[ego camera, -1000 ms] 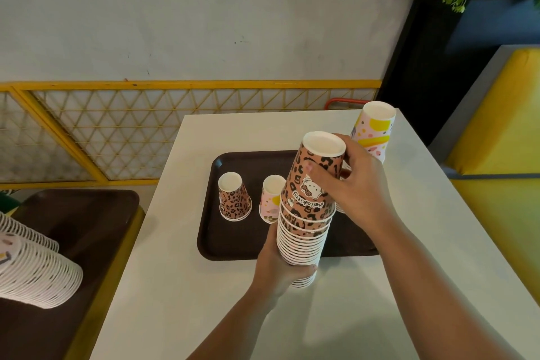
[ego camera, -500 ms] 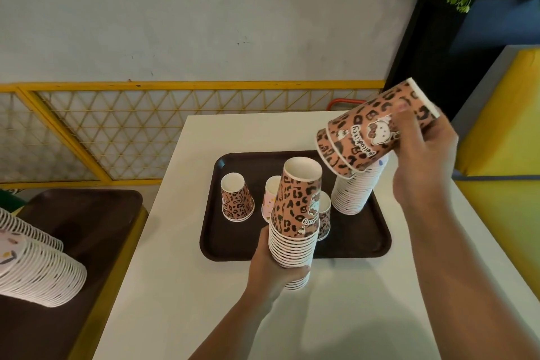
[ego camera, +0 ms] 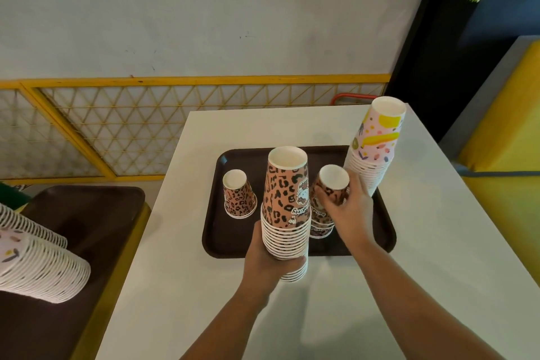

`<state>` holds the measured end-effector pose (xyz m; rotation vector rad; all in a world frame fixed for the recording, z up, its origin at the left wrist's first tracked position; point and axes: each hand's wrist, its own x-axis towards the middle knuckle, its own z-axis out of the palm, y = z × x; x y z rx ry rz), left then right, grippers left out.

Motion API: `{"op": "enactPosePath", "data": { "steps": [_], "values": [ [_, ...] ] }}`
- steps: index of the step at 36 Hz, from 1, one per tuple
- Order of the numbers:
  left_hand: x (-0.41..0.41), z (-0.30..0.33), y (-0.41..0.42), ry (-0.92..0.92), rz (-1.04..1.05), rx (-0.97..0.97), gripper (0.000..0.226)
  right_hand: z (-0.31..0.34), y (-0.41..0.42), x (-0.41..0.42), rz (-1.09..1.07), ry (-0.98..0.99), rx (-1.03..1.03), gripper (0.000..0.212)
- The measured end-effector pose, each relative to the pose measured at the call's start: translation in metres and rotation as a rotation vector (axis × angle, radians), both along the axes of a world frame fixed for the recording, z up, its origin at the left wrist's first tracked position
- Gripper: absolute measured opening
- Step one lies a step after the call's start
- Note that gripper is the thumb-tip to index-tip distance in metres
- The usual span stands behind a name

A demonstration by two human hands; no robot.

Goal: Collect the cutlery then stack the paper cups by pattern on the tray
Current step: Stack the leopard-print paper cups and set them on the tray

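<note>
A dark brown tray lies on the white table. My left hand grips a tall upside-down stack of leopard-print cups from below, at the tray's near edge. My right hand is closed around a short stack of leopard-print cups that stands on the tray just right of the tall stack. A single upside-down leopard cup stands at the tray's left. At the tray's right stands a tall stack of pink and yellow patterned cups. No cutlery is visible.
A second dark tray on a yellow-edged surface sits lower left, with a long stack of white patterned cups lying on it. A yellow mesh fence runs behind. A yellow seat is at the right, a plant top right.
My right hand lifted a few leopard cups off the tall stack, swung them up to the right, then brought them down onto the tray over the cup beside the tall stack.
</note>
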<state>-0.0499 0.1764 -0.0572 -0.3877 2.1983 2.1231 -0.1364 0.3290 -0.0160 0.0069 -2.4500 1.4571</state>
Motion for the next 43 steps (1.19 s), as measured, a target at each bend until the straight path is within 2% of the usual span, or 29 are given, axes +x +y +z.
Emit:
{"op": "enactPosePath", "data": {
  "steps": [5, 8, 10, 16, 22, 26, 33, 37, 41, 43],
  "values": [
    [-0.003, 0.002, 0.001, -0.008, -0.004, -0.028, 0.088, -0.012, 0.002, 0.004, 0.053, -0.122, 0.009, 0.067],
    [-0.004, 0.006, 0.004, -0.013, -0.021, -0.029, 0.089, 0.006, -0.003, 0.011, 0.021, 0.043, -0.053, 0.059],
    [-0.005, 0.007, 0.006, -0.018, -0.029, -0.044, 0.093, 0.024, -0.007, 0.014, 0.096, 0.143, -0.126, 0.057],
    [-0.003, 0.01, 0.012, -0.019, -0.047, -0.079, 0.086, 0.058, -0.021, 0.018, 0.338, 0.096, -0.075, 0.069],
    [-0.001, 0.01, 0.015, -0.016, -0.053, -0.068, 0.092, 0.064, -0.024, 0.022, 0.325, 0.138, -0.087, 0.05],
    [0.0, 0.011, 0.015, -0.005, -0.047, -0.079, 0.099, 0.068, -0.023, 0.024, 0.32, 0.157, -0.087, 0.048],
    [0.001, 0.01, 0.016, -0.012, -0.06, -0.076, 0.089, 0.082, -0.021, 0.027, 0.294, 0.215, -0.116, 0.047],
    [0.003, 0.009, 0.017, -0.024, -0.061, -0.063, 0.091, 0.096, -0.014, 0.027, 0.258, 0.218, -0.263, 0.044],
    [0.006, 0.008, 0.016, -0.037, -0.035, -0.056, 0.089, 0.116, -0.003, 0.021, 0.111, 0.274, -0.503, 0.051],
    [0.006, 0.009, 0.015, -0.041, -0.029, -0.065, 0.09, 0.119, 0.004, 0.015, 0.044, 0.299, -0.556, 0.047]
  ]
}}
